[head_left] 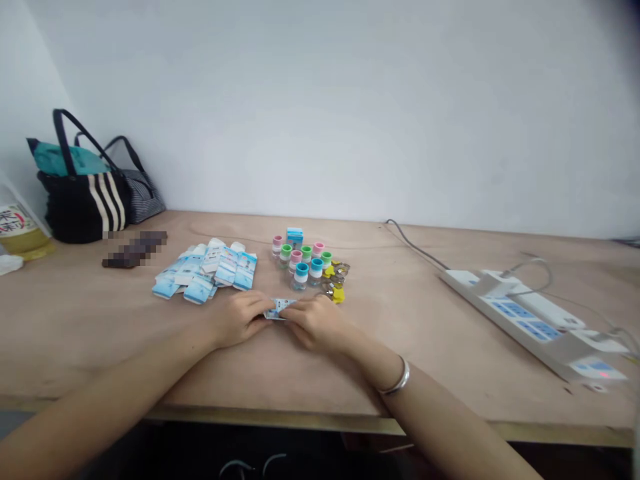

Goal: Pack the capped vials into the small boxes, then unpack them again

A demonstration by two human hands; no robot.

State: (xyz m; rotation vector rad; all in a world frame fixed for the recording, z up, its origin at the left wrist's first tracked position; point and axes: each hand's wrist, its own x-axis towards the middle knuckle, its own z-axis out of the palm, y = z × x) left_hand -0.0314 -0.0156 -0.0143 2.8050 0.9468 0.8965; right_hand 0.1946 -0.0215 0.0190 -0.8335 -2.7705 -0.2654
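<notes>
My left hand [239, 316] and my right hand [315, 321] meet at the table's middle, both pinched on one small blue and white paper box [279, 308] lying low over the wood. Just behind them stands a cluster of several small vials [303, 260] with pink, green and blue caps, and one upright blue box [295, 237] at its back. A fan of several flat blue and white boxes [205, 270] lies to the left of the vials. Yellow tags with metal rings [337, 283] lie right of the vials. A silver bangle is on my right wrist.
The wooden table [425, 320] runs to a white wall. Two white power strips [530, 313] with cables lie at the right. A black striped bag [83, 193] and a grey bag sit at the far left, beside a bottle [17, 230]. A dark blurred object [134, 249] lies near them.
</notes>
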